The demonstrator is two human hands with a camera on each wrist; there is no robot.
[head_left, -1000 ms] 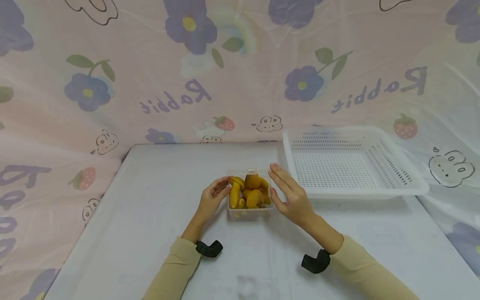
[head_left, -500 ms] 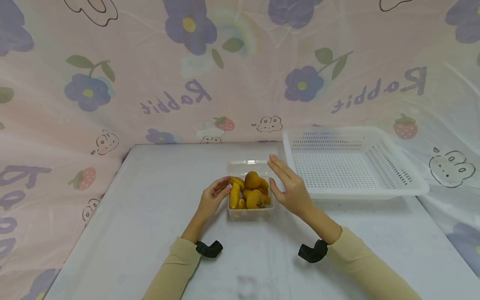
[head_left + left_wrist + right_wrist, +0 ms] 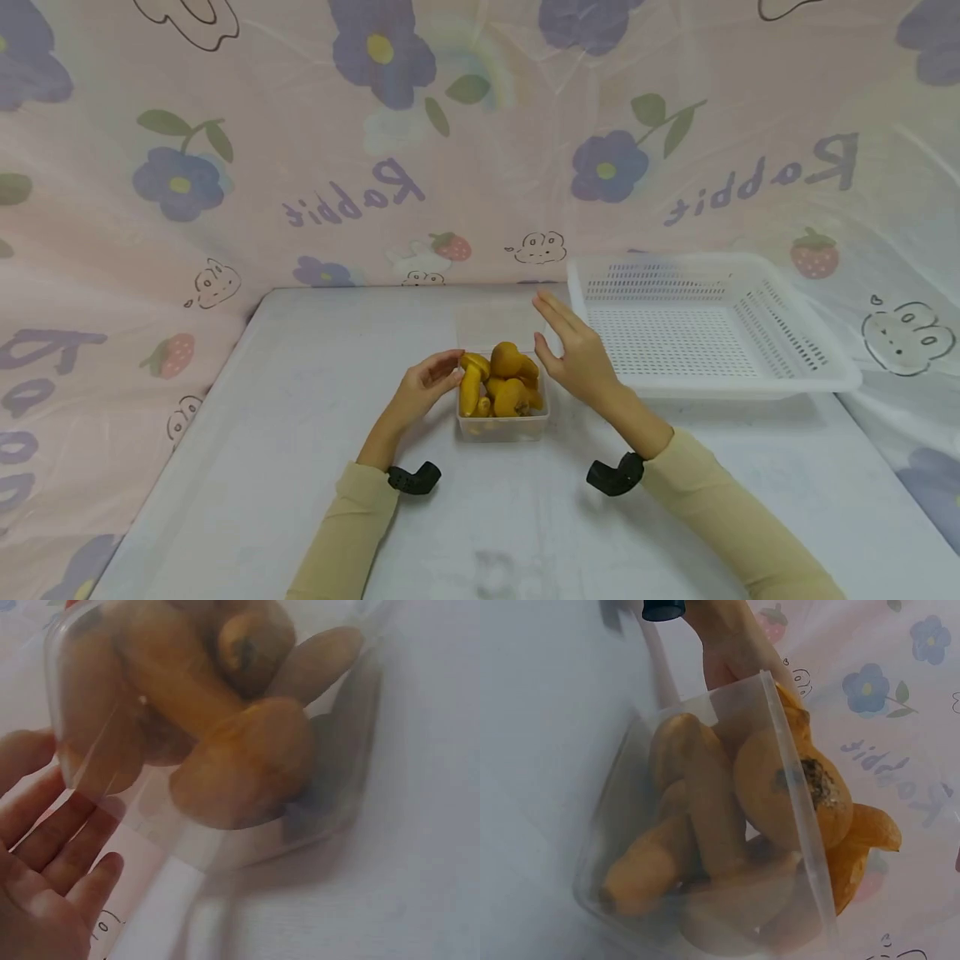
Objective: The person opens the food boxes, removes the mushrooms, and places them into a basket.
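Observation:
A clear plastic box [image 3: 504, 429] full of yellow-orange mushrooms [image 3: 510, 397] stands on the white table. Its transparent lid [image 3: 495, 321] lies tipped back behind it, faint against the table. My left hand [image 3: 420, 387] rests relaxed fingertips against the box's left side. In the left wrist view, those fingers [image 3: 71, 829] touch the clear wall near a corner. To the right of the box and above its back corner, my right hand [image 3: 583, 354] is raised with fingers extended and nothing held. The right wrist view shows mushrooms [image 3: 780, 787] heaped above the box's rim.
A white perforated plastic basket [image 3: 712, 387] stands at the back right, close to my right hand. A printed curtain [image 3: 480, 167] hangs along the back and sides of the white table [image 3: 315, 367]. Each wrist carries a black camera [image 3: 617, 475].
The lid has swung from standing up to lying back behind the box. My right hand has moved back and slightly left. The left hand stays at the box's side.

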